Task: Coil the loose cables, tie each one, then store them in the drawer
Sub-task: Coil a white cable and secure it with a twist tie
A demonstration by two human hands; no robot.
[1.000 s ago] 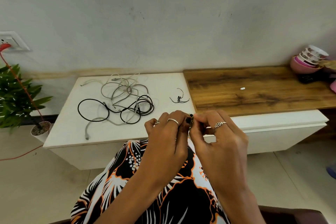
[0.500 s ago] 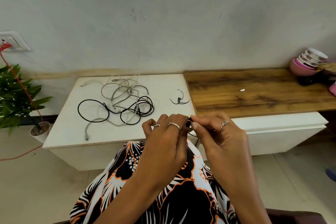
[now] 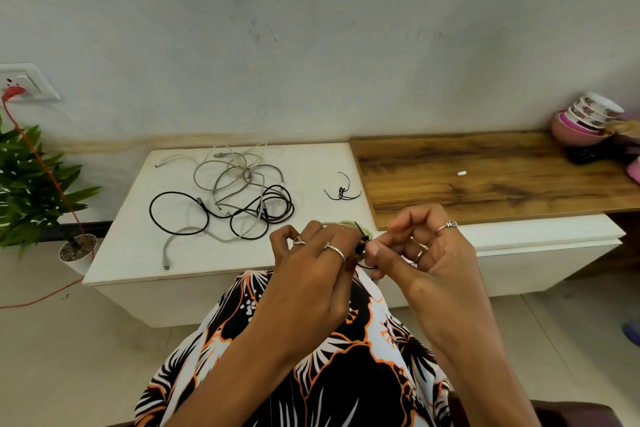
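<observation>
My left hand (image 3: 313, 265) grips a small pale coiled cable (image 3: 348, 225), mostly hidden behind its fingers, over my lap at the cabinet's front edge. My right hand (image 3: 424, 255) pinches a thin black tie (image 3: 362, 246) wrapped on that coil. On the white cabinet top (image 3: 304, 163) lie a loose black cable (image 3: 221, 213) and a tangled grey cable (image 3: 232, 170), overlapping. Spare black ties (image 3: 343, 189) lie near the wooden top's left edge.
A wooden top (image 3: 491, 170) extends right, with a small white piece (image 3: 461, 173) on it and stacked bowls (image 3: 585, 120) at its far end. White drawer fronts (image 3: 540, 253) sit below. A potted plant (image 3: 34, 191) and red cord (image 3: 38, 156) stand at left.
Both hands dropped slightly toward the cabinet's front edge. My right hand has drawn a little to the right, and the black tie's ends now show between the hands.
</observation>
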